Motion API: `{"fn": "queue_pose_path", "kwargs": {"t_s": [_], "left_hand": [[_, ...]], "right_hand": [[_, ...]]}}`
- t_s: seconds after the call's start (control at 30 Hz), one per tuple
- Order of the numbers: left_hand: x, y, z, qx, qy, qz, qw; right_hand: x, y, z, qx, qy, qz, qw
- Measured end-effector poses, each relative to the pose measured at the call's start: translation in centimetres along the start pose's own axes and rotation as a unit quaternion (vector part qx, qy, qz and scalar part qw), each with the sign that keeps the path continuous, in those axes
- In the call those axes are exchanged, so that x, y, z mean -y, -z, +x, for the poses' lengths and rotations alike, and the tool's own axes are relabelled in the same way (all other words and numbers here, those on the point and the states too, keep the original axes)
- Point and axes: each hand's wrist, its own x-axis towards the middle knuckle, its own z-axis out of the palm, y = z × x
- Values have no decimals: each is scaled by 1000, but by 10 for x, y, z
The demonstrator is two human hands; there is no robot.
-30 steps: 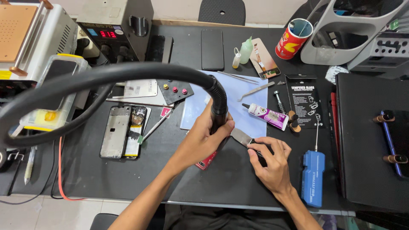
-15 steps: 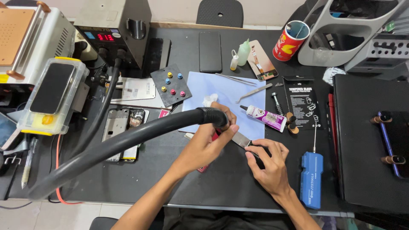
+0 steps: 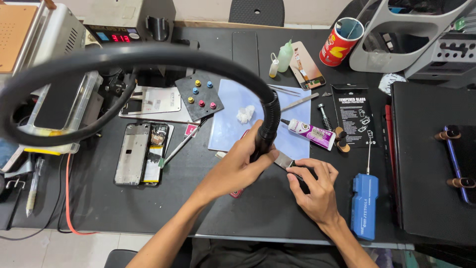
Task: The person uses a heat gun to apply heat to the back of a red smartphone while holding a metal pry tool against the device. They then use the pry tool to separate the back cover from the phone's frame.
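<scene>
My right hand [image 3: 317,191] presses closed fingers on a small flat metal piece [image 3: 284,160] lying on the dark table [image 3: 208,208]. My left hand [image 3: 238,166] is wrapped shut around the black hose handle [image 3: 265,139], its tip over that piece. Beyond lie a pale blue mat [image 3: 230,116], a glue tube [image 3: 310,133] and an opened phone [image 3: 141,154].

A red cup [image 3: 340,41] (upright) near a blue screwdriver [image 3: 363,205].
</scene>
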Motion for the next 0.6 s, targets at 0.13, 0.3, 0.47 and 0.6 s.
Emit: {"fn": "queue_pose_path", "kwargs": {"t_s": [0.13,0.3,0.47,0.6], "left_hand": [[10,-7,0,-24,-61,-48,997],[25,-14,3,-63,-132,-110,983],[23,-7,5,-62,-139,-117,981],[12,1,2,-46,-61,-66,995]], "right_hand": [[1,0,0,-2,0,0,1000],[1,1,-1,-3,5,-4,1000],[0,1,-1,-3,4,-2,1000],[0,1,-1,-3,2,1,1000]]}}
